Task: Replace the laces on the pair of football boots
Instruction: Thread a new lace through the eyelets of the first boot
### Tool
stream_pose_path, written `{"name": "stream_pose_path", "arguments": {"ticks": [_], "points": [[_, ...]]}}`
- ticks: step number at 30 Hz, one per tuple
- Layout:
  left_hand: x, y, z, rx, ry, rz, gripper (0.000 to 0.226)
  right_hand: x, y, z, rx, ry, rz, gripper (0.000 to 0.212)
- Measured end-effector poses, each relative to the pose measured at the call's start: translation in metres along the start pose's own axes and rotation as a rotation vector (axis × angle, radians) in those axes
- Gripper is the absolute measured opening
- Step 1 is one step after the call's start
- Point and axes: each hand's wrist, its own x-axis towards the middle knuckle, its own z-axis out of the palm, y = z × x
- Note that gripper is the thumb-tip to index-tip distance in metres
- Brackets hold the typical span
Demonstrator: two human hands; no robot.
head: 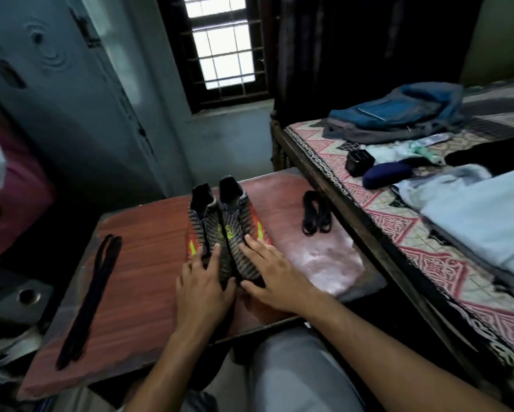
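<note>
1. Two football boots are standing side by side, touching, toes toward the person, on a reddish wooden table (148, 263). The left boot (203, 233) and the right boot (237, 230) are both sitting under the person's hands.
2. The left hand (203, 288) is lying over the toe of the left boot with fingers spread and fairly straight, pressing rather than pinching. The right hand (269, 275) is lying likewise over the toe of the right boot, fingers splayed, thumb tucking under the toe edge.
3. One black lace (90, 295) is lying stretched out near the table's left edge, well apart from the boots. A coiled black lace bundle (316, 214) is sitting to the right of the boots, near a pale pink cloth (330, 263).
4. Risk: the stretched lace is lying close to the table edge and could be slipping off if the table is nudged or a sleeve is brushing it.
5. Risk: old and new laces are looking alike in this light, so mixing them up is a fair possibility.
6. Risk: the boots, standing on studs, could be tipping if pressed off-centre.
7. Hard to make out: whether the boots' eyelets are currently threaded; the tongue area is dark and blurred. The toe tips are hiding beneath the hands. Which laces are the replacements cannot be told.
</note>
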Motion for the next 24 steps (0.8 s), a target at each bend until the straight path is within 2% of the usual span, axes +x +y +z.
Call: {"name": "stream_pose_path", "arguments": {"ticks": [2,3,6,8,10,12,15,18,24], "points": [[-0.003,0.010,-0.005,-0.037,0.068,-0.001,0.079,-0.003,0.012,-0.024,0.127,0.006,-0.012,0.063],[-0.004,0.020,-0.008,-0.072,0.136,0.041,0.075,-0.005,0.023,-0.039,0.141,0.067,0.005,0.053],[0.003,0.055,-0.012,-0.157,0.249,0.246,0.053,-0.008,0.071,-0.086,-0.018,0.271,0.154,0.030],[0.013,0.085,-0.010,-0.187,0.195,0.338,0.032,-0.012,0.100,-0.106,-0.159,0.295,0.278,0.029],[0.025,0.111,-0.004,-0.203,0.114,0.386,0.024,-0.016,0.117,-0.111,-0.244,0.239,0.353,0.033],[0.037,0.135,0.003,-0.187,0.065,0.415,0.023,-0.020,0.128,-0.107,-0.256,0.203,0.366,0.034],[0.063,0.160,0.011,-0.149,0.015,0.437,0.022,-0.020,0.139,-0.102,-0.197,0.247,0.348,0.026],[0.081,0.174,0.017,-0.129,-0.053,0.437,0.025,-0.016,0.142,-0.096,-0.283,0.234,0.307,0.015],[0.087,0.166,0.021,-0.034,-0.037,0.371,0.029,-0.013,0.141,-0.101,-0.236,0.275,0.307,0.008]]}}
